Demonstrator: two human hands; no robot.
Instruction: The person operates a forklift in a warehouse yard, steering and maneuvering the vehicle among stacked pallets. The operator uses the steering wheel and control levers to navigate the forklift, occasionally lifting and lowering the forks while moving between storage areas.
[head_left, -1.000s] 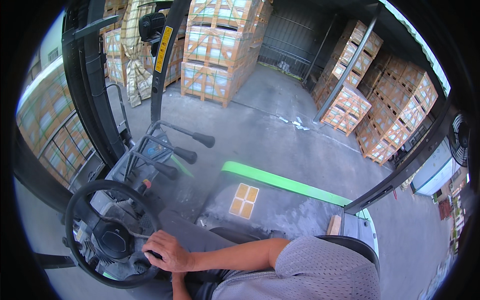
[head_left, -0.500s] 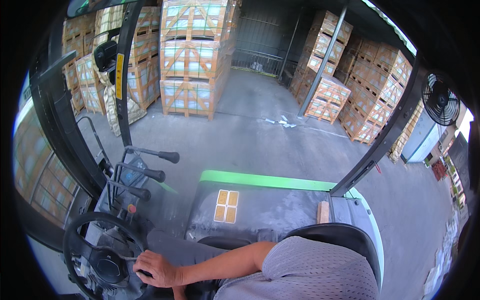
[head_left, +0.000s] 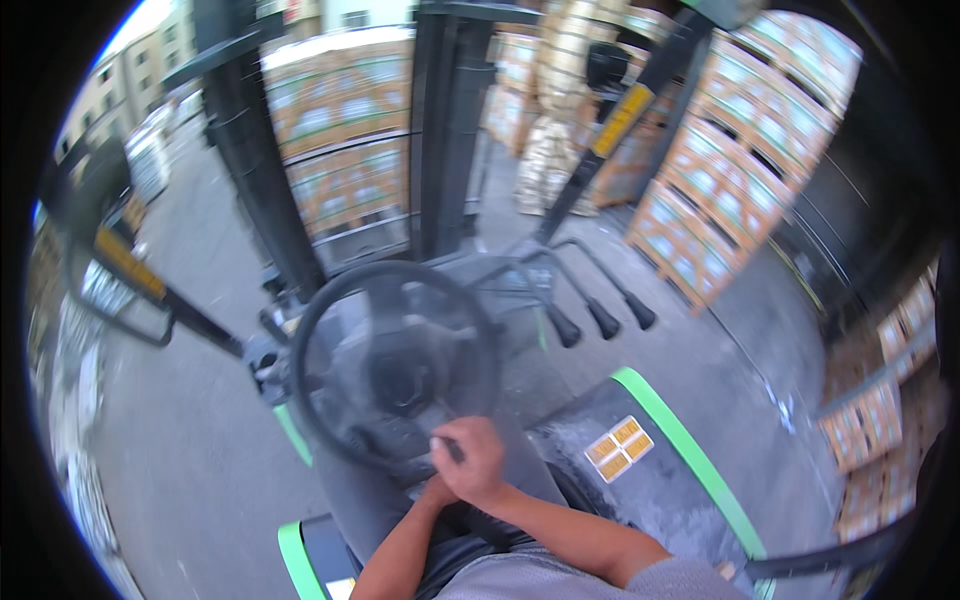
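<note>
My right hand (head_left: 472, 462) is closed around a dark knob (head_left: 456, 451) at the lower right of the black steering wheel (head_left: 494, 345). Just below it, my left hand (head_left: 438, 492) rests close against the right hand and wrist, its fingers mostly hidden. The wheel is blurred by motion, with a dark round hub (head_left: 402, 378) in its middle. Right of the wheel stand three levers with black grips (head_left: 603, 318); neither hand is on them.
The forklift's dark mast (head_left: 440, 140) rises ahead, with stacked wooden crates (head_left: 345, 180) beyond it. More crates (head_left: 720, 190) stand at the right. A black side cover with a green edge (head_left: 690, 455) lies right of my legs. Wrapped bundles (head_left: 88, 490) line the far left.
My view has swung left from the right-side crates toward the mast and steering wheel. My right hand stays closed on the knob; more of my left forearm now shows.
</note>
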